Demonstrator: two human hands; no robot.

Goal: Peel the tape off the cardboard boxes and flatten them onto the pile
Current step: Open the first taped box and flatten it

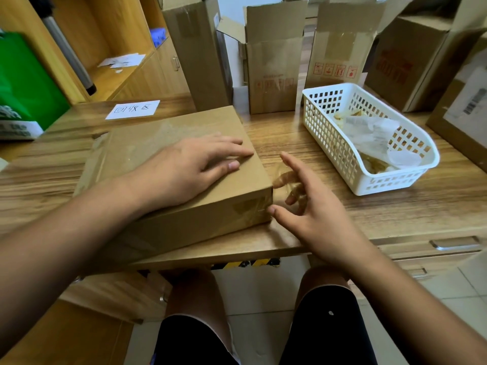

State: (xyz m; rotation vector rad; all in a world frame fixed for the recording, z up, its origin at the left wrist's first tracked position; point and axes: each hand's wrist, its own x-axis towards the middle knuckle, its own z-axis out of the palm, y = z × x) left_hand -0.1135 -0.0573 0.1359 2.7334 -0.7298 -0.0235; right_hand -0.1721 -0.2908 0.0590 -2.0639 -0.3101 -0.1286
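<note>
A flat brown cardboard box (147, 146) lies on the wooden desk (382, 214) in front of me, sealed with clear tape over its top and front side. My left hand (189, 169) rests palm down on the lid, fingers straight. My right hand (316, 214) is at the box's near right corner. Its thumb tip touches the taped front corner, the index finger points away, and the middle and ring fingers curl against a lifted strip of clear tape (283, 176) that still hangs from the box's right edge.
A white plastic basket (329, 133) with crumpled peeled tape stands to the right. Several opened upright cardboard boxes (274, 75) line the back of the desk. A paper label (133, 109) lies at back left, a green bag (26, 85) far left.
</note>
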